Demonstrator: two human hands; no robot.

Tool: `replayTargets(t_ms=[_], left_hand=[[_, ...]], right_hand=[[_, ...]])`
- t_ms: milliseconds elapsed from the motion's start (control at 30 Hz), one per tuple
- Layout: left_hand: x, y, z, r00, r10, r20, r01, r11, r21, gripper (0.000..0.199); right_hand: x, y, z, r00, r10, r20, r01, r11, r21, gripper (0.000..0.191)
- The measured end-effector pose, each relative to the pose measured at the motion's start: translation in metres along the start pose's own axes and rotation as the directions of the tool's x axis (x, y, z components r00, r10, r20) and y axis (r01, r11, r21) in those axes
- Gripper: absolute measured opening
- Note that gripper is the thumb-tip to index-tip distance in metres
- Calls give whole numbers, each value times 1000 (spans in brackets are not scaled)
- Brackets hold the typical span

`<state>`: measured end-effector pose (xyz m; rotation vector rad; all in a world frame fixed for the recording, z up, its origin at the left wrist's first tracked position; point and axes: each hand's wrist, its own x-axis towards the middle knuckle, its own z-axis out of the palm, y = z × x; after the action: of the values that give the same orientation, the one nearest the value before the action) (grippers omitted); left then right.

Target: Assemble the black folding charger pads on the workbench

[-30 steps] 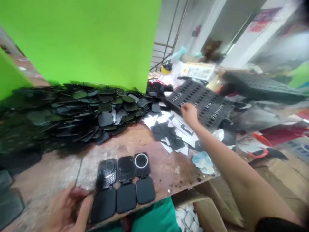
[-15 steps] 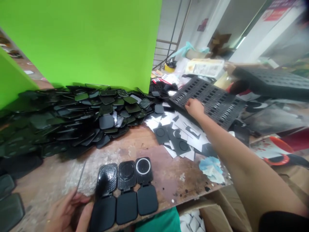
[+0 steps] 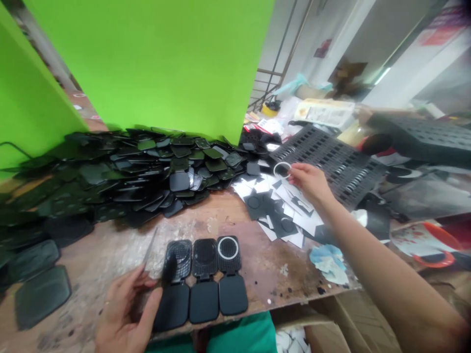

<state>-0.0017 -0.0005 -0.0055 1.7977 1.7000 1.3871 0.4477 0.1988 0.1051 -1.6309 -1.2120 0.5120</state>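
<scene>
My right hand pinches a thin white ring by its edge, over the near left corner of the grey slotted rack. My left hand is curled around a thin, pointed metal-looking tool whose tip points up and away; its exact kind is unclear. Beside that hand, three hinged black panel pieces lie unfolded in a row. The right piece carries a white ring on its ribbed upper half. No white ring shows on the middle piece or the left piece.
A heap of black panels lies against the green partition. White and black paper scraps spread before the rack. A crumpled blue-white tissue, a red-rimmed mug and an open cardboard box are at the right.
My right hand has come away from the rack's slots with a white ring in its fingers. The left hand stays by the row of panels; the whole view has shifted slightly.
</scene>
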Motion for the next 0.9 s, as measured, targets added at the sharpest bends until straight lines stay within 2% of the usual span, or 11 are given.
replayTargets(t_ms=[100,200,233,300,400,433,500,567,667,800,900], left_hand=[[2,8,-1,1000,-5,28,6,999,-36,48],[3,17,-2,999,25,33,-23,998,-61,47],[2,19,-2,999,30,35,-27,997,-70,48],[2,22,-3,999,32,31,-29,996,-86,49],[0,25,-3,1000,22,20,-20,995,-102,50],[-1,25,-3,1000,18,20,-16,994,-111,51],[-2,26,-3,1000,14,18,-12,991,-133,51],[-2,27,-3,1000,19,20,-16,989,-147,51],[-2,29,-3,999,34,20,-31,988,-150,52],[0,30,-4,999,46,15,-43,987,-156,53],[0,31,-4,999,43,14,-41,988,-151,53]], right_hand=[[-41,-13,13,977,51,209,-90,980,178,32],[-84,-27,30,916,50,399,-154,960,234,28],[-98,-31,36,899,-6,438,-90,976,198,23],[-128,-38,50,845,-213,491,179,977,117,12],[-170,-41,71,662,-519,540,552,826,117,12],[-182,-40,77,607,-577,546,623,772,123,15],[-201,-36,88,534,-644,548,720,686,105,20],[-212,-30,95,499,-680,537,776,626,71,22],[-217,-22,102,482,-697,530,808,588,39,26],[-218,-21,104,458,-679,574,825,566,11,28],[-218,-25,102,416,-654,632,850,527,-13,27]])
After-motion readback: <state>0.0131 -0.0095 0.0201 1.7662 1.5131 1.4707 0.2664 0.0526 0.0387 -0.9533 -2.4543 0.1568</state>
